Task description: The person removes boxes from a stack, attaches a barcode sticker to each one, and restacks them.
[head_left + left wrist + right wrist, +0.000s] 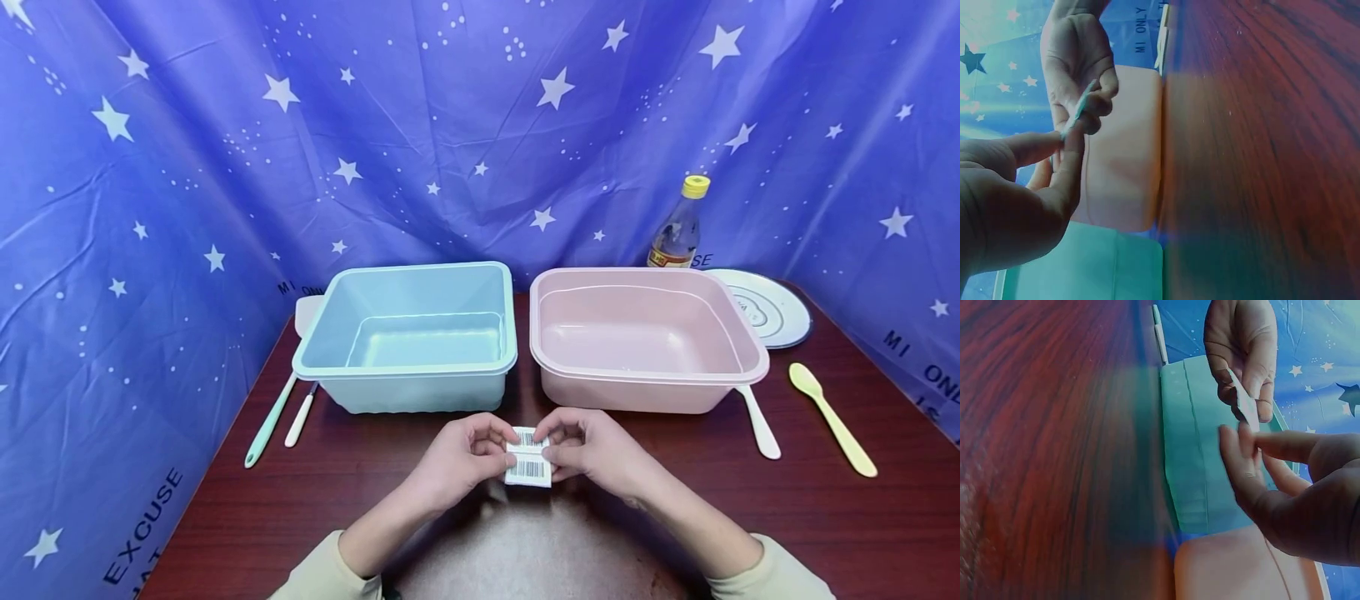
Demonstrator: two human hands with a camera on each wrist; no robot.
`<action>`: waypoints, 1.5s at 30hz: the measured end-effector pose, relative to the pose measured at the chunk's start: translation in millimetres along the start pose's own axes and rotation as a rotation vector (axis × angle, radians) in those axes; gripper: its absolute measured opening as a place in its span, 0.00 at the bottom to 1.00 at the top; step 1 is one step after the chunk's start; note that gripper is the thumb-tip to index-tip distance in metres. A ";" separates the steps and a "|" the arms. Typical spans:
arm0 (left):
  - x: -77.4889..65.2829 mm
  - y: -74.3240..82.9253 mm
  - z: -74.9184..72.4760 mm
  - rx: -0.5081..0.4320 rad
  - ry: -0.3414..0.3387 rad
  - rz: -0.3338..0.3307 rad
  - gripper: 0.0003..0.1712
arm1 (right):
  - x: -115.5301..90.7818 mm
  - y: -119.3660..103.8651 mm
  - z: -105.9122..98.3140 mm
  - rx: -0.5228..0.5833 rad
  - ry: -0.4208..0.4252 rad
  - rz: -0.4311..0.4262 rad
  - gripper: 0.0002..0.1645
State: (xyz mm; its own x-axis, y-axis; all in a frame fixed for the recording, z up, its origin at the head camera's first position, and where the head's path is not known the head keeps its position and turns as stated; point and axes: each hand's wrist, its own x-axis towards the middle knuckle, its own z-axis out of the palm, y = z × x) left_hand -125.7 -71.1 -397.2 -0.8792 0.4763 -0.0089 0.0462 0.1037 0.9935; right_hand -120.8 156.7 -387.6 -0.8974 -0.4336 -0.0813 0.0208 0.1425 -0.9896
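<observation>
A small, thin white piece printed with two barcodes (528, 471) is held just above the table, in front of the gap between two plastic basins. My left hand (457, 458) pinches its left edge between thumb and fingers. On the opposite edge, my right hand (600, 450) pinches it in the same way. Seen edge-on in the left wrist view, the barcode piece (1079, 109) looks thin and flat. The right wrist view shows the barcode piece (1245, 403) tilted between the fingertips of both hands. Its underside is mostly hidden.
A light blue basin (416, 392) stands at left, a pink basin (637, 393) at right. Behind are a yellow-capped bottle (678, 225) and a white plate (787, 321). A yellow spoon (832, 421) and white handle (761, 425) lie right; a green-handled spatula (270, 421) and small white-handled utensil (300, 421) lie left.
</observation>
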 end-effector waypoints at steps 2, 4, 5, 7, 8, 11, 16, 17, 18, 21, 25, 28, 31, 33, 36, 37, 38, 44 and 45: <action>0.8 0.2 0.4 -0.046 0.026 0.002 0.12 | 0.1 -0.7 -0.3 0.009 0.034 -0.016 0.11; 1.3 0.1 0.6 -0.079 0.048 0.002 0.13 | -0.1 -1.0 0.1 -0.036 0.073 -0.044 0.10; 1.5 0.1 0.7 -0.085 0.058 0.004 0.13 | -0.4 -1.2 0.9 -0.092 0.103 -0.067 0.09; 1.4 0.2 0.9 -0.087 0.072 0.010 0.13 | -1.3 -1.1 3.3 -0.211 0.164 -0.130 0.09; 1.4 0.1 1.1 -0.086 0.077 0.011 0.13 | -1.7 -1.0 5.0 -0.281 0.196 -0.168 0.09; 1.1 0.2 1.9 -0.086 0.082 0.014 0.12 | -3.0 -1.1 10.1 -0.478 0.288 -0.295 0.13; 0.0 1.2 3.6 -0.089 0.062 0.008 0.12 | -3.8 -0.1 14.4 -0.532 0.249 -0.395 0.15; -0.2 1.5 4.0 -0.088 0.059 0.007 0.12 | -3.7 0.3 14.9 -0.523 0.232 -0.392 0.15; -0.5 1.7 4.3 -0.082 0.058 0.007 0.12 | -3.8 0.6 15.3 -0.515 0.220 -0.382 0.15; -1.3 2.8 5.3 -0.071 0.055 0.018 0.13 | -3.8 0.5 16.6 -0.493 0.204 -0.346 0.12; -2.3 4.1 6.1 -0.064 0.039 0.036 0.14 | -4.2 0.1 18.4 -0.405 0.176 -0.294 0.06; -2.6 4.4 6.7 -0.063 0.024 0.038 0.14 | -4.6 -0.4 19.6 -0.336 0.157 -0.270 0.03; -2.7 4.2 7.5 -0.065 0.013 0.034 0.14 | -4.4 -0.9 20.6 -0.314 0.151 -0.265 0.03; -2.9 4.0 8.1 -0.069 0.006 0.028 0.14 | -4.3 -1.0 21.0 -0.311 0.147 -0.260 0.03; -3.1 3.5 8.8 -0.078 -0.002 0.020 0.14 | -4.1 -0.6 21.2 -0.315 0.147 -0.258 0.03; -3.1 3.4 8.9 -0.079 -0.002 0.017 0.14 | -4.0 -0.4 21.2 -0.319 0.148 -0.257 0.04; -3.0 3.1 9.0 -0.077 -0.002 0.015 0.14 | -4.0 -0.1 21.0 -0.325 0.151 -0.258 0.04; -2.0 1.4 8.8 -0.068 -0.004 0.018 0.16 | -3.9 1.0 18.3 -0.372 0.167 -0.265 0.08; -1.7 1.1 8.8 -0.069 -0.005 0.022 0.17 | -3.8 0.8 17.4 -0.384 0.170 -0.267 0.08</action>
State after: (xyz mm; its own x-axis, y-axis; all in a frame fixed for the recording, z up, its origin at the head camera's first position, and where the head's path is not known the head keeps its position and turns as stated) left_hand -120.0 -64.1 -397.1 -0.8760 0.4821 0.0129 0.0327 0.0328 0.9989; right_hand -109.6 143.0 -390.1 -0.9091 -0.3532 0.2209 -0.3545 0.3772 -0.8556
